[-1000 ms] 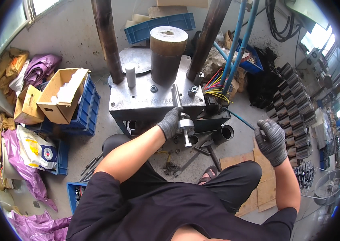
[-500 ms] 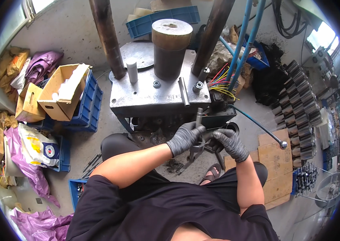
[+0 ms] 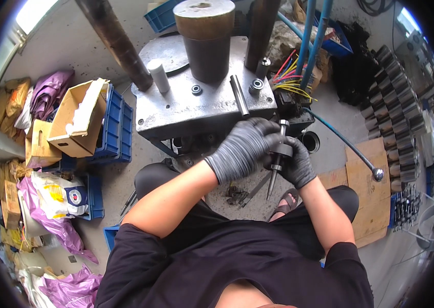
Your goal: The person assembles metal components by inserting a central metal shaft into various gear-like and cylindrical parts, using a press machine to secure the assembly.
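Both my hands wear dark grey ribbed gloves and meet in front of the metal press bed [image 3: 201,115]. Between them is a rotor shaft [image 3: 275,172], a slim steel shaft with a thick dark round body, tilted with its thin end down toward the floor. My right hand [image 3: 299,165] is wrapped round the thick body from the right. My left hand [image 3: 242,149] is closed against its left side, fingers over the upper part; its thumb is partly hidden. On the bed near my left hand lie a steel tube [image 3: 239,96] and two small bearings, one bearing [image 3: 196,90] farther left and one bearing [image 3: 256,86] at right.
A thick press ram [image 3: 206,51] stands between two dark columns. A light grey cylinder [image 3: 158,76] is upright on the bed. At left are a cardboard box [image 3: 75,131] and blue crates [image 3: 119,123]. A ball-ended lever [image 3: 377,174] juts out right, beside stacked metal cylinders [image 3: 389,113].
My hands have moved right and slightly up, closer together. The rotor shaft has been turned more upright, its thin end now pointing down. The whole view has shifted too.
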`<move>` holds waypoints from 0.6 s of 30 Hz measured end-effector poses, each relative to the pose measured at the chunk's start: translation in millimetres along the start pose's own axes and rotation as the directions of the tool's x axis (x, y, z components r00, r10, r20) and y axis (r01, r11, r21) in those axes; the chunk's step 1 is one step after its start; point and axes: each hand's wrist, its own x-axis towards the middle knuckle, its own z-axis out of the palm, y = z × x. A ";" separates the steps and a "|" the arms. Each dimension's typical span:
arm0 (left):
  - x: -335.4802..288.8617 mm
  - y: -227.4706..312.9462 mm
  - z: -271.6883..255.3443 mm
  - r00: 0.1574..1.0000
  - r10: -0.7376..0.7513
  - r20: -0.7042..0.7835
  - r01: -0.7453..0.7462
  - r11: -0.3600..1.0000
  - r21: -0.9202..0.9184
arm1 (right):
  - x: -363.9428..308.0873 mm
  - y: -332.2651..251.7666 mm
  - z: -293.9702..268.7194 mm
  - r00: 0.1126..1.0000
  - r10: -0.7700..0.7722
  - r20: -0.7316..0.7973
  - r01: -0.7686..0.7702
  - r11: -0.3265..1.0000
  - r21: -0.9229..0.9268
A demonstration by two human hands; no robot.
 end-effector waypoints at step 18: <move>0.6 -21.2 1.3 0.885 -0.448 0.127 0.464 0.872 -0.158 | 0.4 5.7 6.3 0.973 -0.189 0.134 0.226 0.651 -0.725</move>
